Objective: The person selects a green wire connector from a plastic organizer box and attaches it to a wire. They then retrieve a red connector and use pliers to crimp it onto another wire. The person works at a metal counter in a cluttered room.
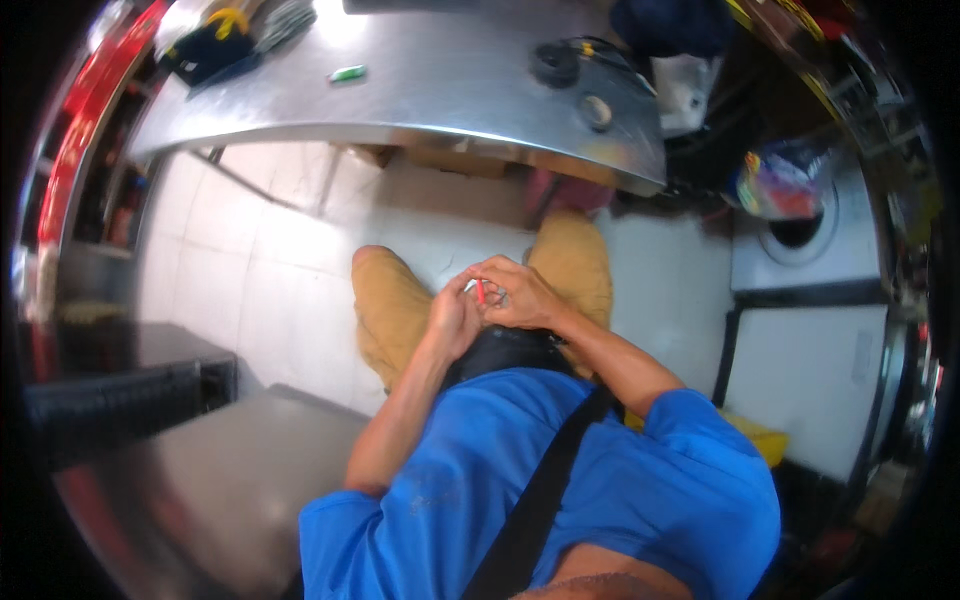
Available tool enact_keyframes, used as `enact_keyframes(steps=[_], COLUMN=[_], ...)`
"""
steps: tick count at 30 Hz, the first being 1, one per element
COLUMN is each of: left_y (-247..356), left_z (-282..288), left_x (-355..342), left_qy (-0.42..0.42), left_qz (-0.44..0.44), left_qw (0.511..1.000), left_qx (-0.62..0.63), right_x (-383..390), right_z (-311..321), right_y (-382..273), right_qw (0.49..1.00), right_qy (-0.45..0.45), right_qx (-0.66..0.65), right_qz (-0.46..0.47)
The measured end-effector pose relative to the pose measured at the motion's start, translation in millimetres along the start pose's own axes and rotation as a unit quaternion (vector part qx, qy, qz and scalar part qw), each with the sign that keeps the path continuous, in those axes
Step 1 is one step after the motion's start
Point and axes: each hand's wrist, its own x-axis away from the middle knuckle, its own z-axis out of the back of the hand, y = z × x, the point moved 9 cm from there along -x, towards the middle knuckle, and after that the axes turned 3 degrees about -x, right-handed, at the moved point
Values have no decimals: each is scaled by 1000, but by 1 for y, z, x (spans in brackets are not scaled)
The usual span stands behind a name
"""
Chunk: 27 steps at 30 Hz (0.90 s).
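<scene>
My two hands meet above my lap, close together, with the fingertips touching. Between them is a small, slim red piece (480, 291), too small to name. My left hand (456, 316) has its fingers closed around one side of it. My right hand (521, 294) pinches it from the other side, with fingers curled. A bit of something shiny and greyish shows by the right fingers, its kind unclear. Parts of the red piece are hidden by the fingers.
Ahead stands a metal table (440, 75) bearing a small green cylinder (348, 74), a black roll (555, 65), a tape-like ring (596, 112) and a dark bag (208, 48). A front-loading washer (800, 255) stands at right. A metal surface (230, 470) lies at lower left.
</scene>
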Motion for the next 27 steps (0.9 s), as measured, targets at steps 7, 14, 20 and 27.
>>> enact_keyframes(steps=[7,14,20,27], left_y=[-27,-28,-37,-21], left_z=[-7,41,78,88], left_x=[9,-21,-53,-48], left_qy=[0,120,129,165], left_qz=[47,-24,10,3], left_qw=[998,985,965,959], left_qx=[-37,-125,-227,-230], right_x=[44,50,57,35], right_z=[9,8,-31,-50], right_y=[34,91,171,171], right_qw=[995,980,977,933], right_qy=[64,137,18,-121], right_qx=[-50,-38,53,29], right_qz=[-54,-138,-204,-337])
